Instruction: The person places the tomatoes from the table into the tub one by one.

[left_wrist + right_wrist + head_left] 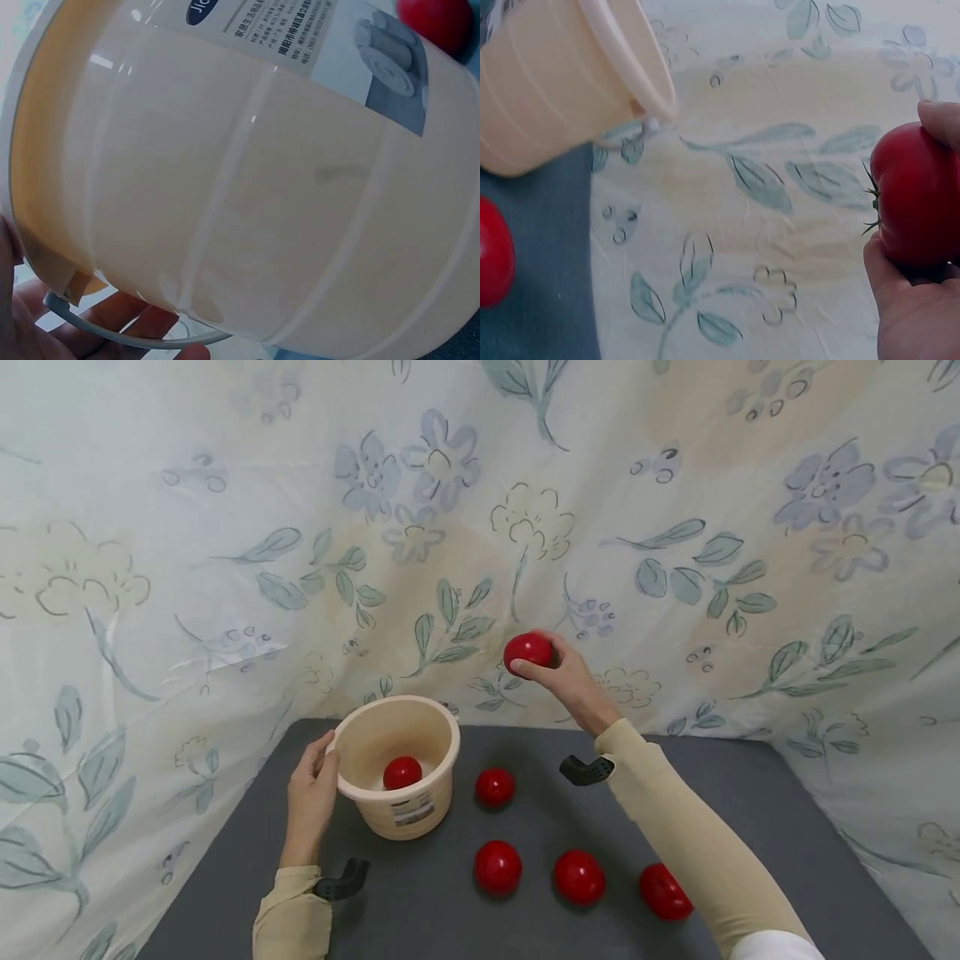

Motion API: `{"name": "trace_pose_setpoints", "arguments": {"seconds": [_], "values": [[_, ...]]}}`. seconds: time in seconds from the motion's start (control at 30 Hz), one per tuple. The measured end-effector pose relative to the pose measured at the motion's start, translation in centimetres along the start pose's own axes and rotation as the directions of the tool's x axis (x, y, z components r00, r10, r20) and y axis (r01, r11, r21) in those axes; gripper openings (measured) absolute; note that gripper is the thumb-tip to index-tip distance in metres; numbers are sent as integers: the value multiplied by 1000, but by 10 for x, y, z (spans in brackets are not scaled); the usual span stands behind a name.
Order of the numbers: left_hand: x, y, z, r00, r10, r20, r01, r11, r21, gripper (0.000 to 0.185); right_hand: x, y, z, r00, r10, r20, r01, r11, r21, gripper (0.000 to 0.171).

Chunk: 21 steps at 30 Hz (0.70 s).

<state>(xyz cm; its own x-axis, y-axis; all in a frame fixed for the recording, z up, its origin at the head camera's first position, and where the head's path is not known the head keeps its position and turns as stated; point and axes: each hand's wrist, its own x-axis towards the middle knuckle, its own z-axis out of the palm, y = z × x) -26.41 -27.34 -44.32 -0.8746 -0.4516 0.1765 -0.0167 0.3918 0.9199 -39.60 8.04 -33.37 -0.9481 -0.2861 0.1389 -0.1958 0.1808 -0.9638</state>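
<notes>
My right hand holds a red tomato up above the back of the table, thumb on one side and fingers on the other. Green sepals show on this tomato in the right wrist view. On the left, my left hand grips the rim of a cream plastic bucket, which leans a little towards me. One tomato lies inside at the bottom. In the left wrist view the fingers are beside the bucket's thin handle, partly hidden by its wall.
Several more tomatoes lie on the dark grey table: one tomato right of the bucket, others nearer the front, one partly behind the right sleeve. A flowered cloth hangs behind the table and along its sides.
</notes>
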Motion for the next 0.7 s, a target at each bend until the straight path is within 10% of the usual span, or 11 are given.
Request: {"name": "trace_pose_setpoints", "arguments": {"seconds": [0.7], "values": [[-4, 10, -4, 986, -63, 153, 51, 995, 81, 57, -4, 7, 87, 986, 1, 167, -2, 1000, 1, 69]]}}
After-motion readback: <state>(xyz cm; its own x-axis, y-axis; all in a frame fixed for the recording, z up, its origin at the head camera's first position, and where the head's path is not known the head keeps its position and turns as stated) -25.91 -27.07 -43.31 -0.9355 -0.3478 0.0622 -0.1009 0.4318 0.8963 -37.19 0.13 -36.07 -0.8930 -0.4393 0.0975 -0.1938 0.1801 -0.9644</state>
